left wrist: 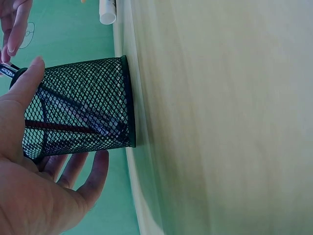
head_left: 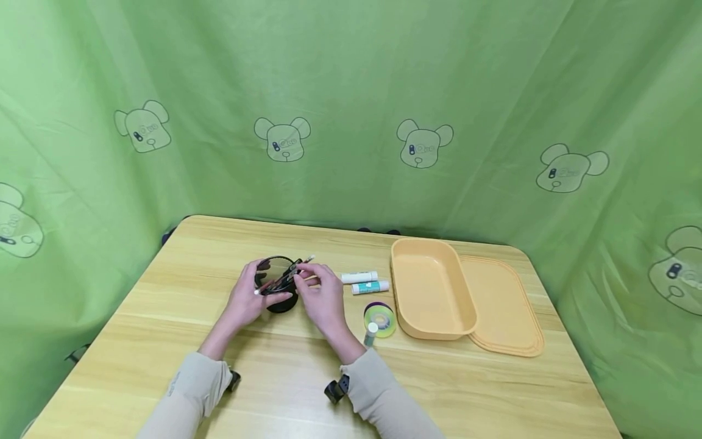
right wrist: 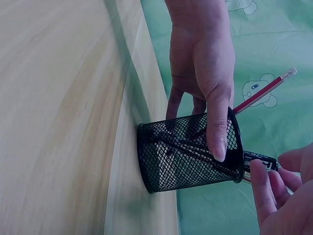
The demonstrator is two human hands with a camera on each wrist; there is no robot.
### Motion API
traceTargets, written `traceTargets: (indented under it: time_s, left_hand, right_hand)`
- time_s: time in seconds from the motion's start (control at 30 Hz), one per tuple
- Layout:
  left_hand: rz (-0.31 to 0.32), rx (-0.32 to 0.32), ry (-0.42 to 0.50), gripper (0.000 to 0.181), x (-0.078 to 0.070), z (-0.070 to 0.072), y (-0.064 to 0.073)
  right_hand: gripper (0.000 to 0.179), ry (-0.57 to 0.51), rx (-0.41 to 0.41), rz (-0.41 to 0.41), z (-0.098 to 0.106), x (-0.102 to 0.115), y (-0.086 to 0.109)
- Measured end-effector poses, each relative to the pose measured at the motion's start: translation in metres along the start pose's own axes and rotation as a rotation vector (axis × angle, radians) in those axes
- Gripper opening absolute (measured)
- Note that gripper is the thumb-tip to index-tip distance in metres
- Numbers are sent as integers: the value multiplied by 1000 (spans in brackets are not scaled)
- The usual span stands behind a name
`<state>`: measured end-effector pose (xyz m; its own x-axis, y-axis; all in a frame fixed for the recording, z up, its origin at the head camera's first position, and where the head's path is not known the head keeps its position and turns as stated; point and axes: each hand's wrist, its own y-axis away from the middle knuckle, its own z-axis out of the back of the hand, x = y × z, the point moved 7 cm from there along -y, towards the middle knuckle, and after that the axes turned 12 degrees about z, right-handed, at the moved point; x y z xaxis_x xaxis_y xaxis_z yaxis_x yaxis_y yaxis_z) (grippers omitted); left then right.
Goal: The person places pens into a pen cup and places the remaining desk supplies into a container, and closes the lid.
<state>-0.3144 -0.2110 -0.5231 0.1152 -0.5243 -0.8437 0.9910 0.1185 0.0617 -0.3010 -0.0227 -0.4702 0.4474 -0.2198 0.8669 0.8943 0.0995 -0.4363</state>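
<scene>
My left hand (head_left: 244, 302) grips a black mesh pen cup (left wrist: 80, 105) round its side, with the thumb near the rim and the fingers on the opposite side. The cup's base is close to the tabletop; contact cannot be made out. Inside it stand a red pencil (right wrist: 259, 98) with a white eraser end and several dark pens, seen through the mesh. At the cup's mouth my right hand (head_left: 323, 299) pinches the end of a black pen (right wrist: 260, 158) with white lettering. The lower part of that pen is still within the cup.
Right of the hands lie a white glue stick (head_left: 359, 277) and a teal-and-white one (head_left: 370, 287). Nearer stand a green tape roll (head_left: 386, 323) and a small white-capped tube (head_left: 370, 334). An orange box (head_left: 433, 292) overlaps its lid (head_left: 504, 305) on the wooden table (head_left: 296, 378).
</scene>
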Motion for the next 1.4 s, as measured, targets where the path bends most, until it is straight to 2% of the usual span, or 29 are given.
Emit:
traceTargets:
  time_s: [0.87,1.13,1.4]
  left_hand:
    - [-22,-6,3,101,-5,-2,0]
    - [-15,-1,8,103,-3,-1,-1]
    - [-1,16,33,109,-2,1,0]
  right_hand:
    - [19,32,-1,38,8,-1,-1]
    - [22,34,4,24,9,-1,1]
    - [25,35,10,41,23,13,-2]
